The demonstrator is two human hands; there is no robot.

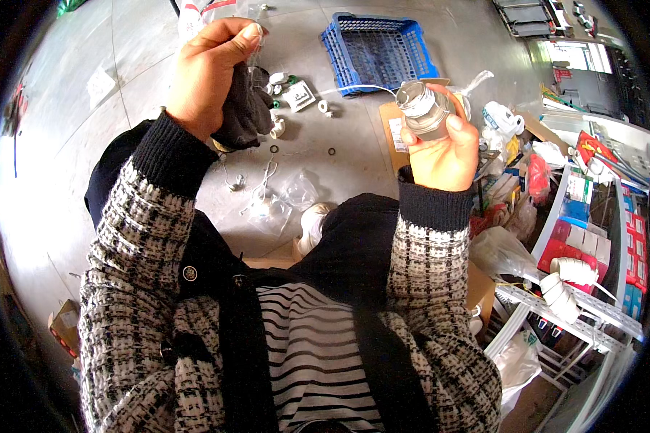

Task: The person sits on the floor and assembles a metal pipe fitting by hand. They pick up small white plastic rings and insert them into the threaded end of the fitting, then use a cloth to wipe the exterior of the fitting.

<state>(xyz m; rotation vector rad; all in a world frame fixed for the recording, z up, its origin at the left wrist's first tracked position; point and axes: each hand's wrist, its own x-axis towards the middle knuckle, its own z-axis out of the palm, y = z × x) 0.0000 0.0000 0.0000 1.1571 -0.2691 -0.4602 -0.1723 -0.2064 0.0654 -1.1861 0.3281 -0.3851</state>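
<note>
My left hand [213, 72] is raised at the upper left, thumb and fingertips pinched together. What they hold, if anything, is too small to make out. A dark grey cloth-like thing [244, 112] shows beside and behind that hand; I cannot tell whether the hand touches it. Just beyond the fingers is a clear plastic bag [227, 10] with red marks. On the right, my right hand [444, 148] grips a clear jar [425, 114] with a threaded neck, tilted toward the upper left. The jar looks see-through, and its contents cannot be told.
A blue plastic crate [375, 54] stands on the floor ahead. White pipe fittings [296, 94] and clear plastic bags [274, 206] lie between my hands and legs. To the right are heaped bags and a white shelf rack [614, 252] with boxes. A cardboard piece [395, 137] lies under my right hand.
</note>
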